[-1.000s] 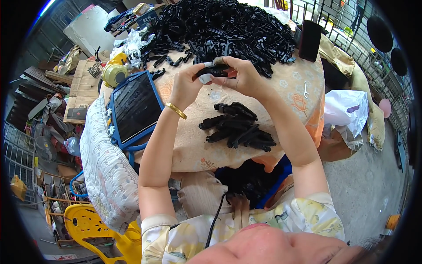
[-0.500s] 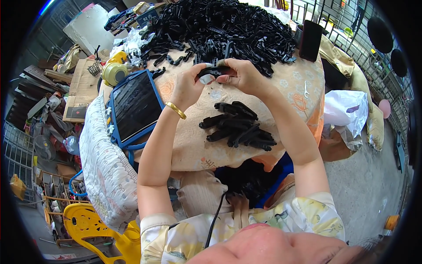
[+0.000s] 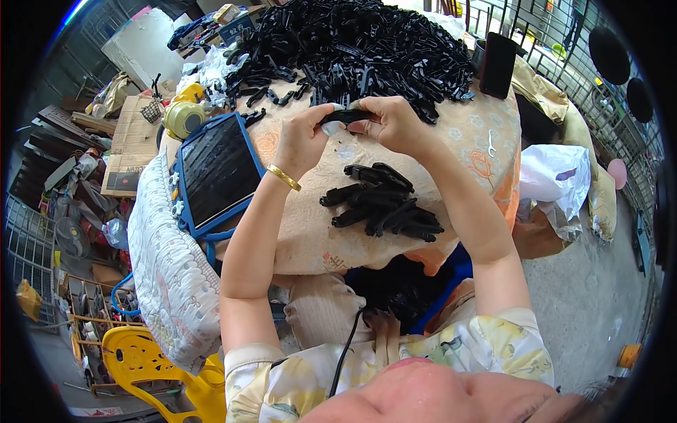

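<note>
Between my two hands, over the far half of the table, is a small elongated black plastic part point(image 3: 347, 115). My left hand point(image 3: 308, 134) pinches its left end, with white wrapping on a fingertip. My right hand point(image 3: 389, 125) grips the right end, its thumb along the near side. The fingers cover both ends, so fine detail of the part is hidden. Just beyond my hands rises a large heap of black plastic parts point(image 3: 360, 49). Nearer to me, a smaller pile of similar black parts point(image 3: 384, 201) lies on the patterned tablecloth point(image 3: 300, 240).
At the left stand a blue-framed dark panel point(image 3: 217, 176) and a round yellowish container point(image 3: 185, 118). A black phone-like slab point(image 3: 498, 65) is upright at the far right, with a small white wrench-shaped piece point(image 3: 491, 143) nearby. A yellow chair point(image 3: 141, 359) is at lower left; a blue-rimmed container point(image 3: 451, 282) lies under the table edge.
Both hands have shifted very slightly toward me, still gripping the black part. The piles look unchanged.
</note>
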Motion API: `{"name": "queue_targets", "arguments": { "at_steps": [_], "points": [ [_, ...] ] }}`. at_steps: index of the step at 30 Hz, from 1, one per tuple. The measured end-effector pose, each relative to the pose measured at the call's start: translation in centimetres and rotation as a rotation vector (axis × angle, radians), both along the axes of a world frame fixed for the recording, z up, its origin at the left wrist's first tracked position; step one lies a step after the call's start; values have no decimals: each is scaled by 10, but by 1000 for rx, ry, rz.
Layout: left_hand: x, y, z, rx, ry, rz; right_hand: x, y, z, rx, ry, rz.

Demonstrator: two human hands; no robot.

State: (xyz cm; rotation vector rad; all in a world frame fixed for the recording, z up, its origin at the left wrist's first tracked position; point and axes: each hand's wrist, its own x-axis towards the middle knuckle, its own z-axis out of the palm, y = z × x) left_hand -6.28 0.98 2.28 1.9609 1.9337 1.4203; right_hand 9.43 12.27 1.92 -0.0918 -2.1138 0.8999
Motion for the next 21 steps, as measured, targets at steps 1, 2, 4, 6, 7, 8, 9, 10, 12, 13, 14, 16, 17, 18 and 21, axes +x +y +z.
{"name": "queue_targets", "arguments": {
  "at_steps": [1, 2, 4, 6, 7, 8, 9, 10, 12, 13, 14, 16, 17, 18, 21],
  "points": [
    [-1, 0, -1, 21, 13, -14, -1, 0, -1, 0, 0, 1],
    [-1, 1, 0, 21, 11, -14, -1, 1, -3, -24, -3, 2],
    [-1, 1, 2, -23, -188, -116, 0, 1, -3, -47, -8, 2],
    [-8, 0, 2, -81, -216, -153, 0, -1, -3, -77, -166, 8],
    [-11, 0, 2, -141, -244, -193, -2, 2, -5, -76, -167, 10],
    [-13, 1, 2, -140, -246, -188, -3, 2, -4, -130, -148, 85],
    [-14, 1, 2, -195, -226, -158, -5, 1, -3, -184, -129, 159],
    [-15, 1, 2, -250, -206, -128, -2, 2, -2, -203, -165, 140],
    [-11, 2, 5, -303, -193, -137, 1, 7, -2, -147, -208, 113],
    [-9, 2, 7, -356, -178, -147, 3, 11, -3, -90, -249, 84],
    [-11, 2, 7, -356, -177, -146, 5, 13, -3, -90, -248, 85],
    [-22, 5, 8, -215, -360, -169, 9, 17, -3, 18, -478, 61],
    [-29, 7, 7, -217, -358, -169, 11, 19, -6, 21, -576, 114],
    [-40, 8, 5, -229, -199, 81, 12, 13, -2, 50, -631, 149],
    [-87, 23, -44, -84, 329, 413, 9, 1, 3, 31, -783, 353]
  ]
}}
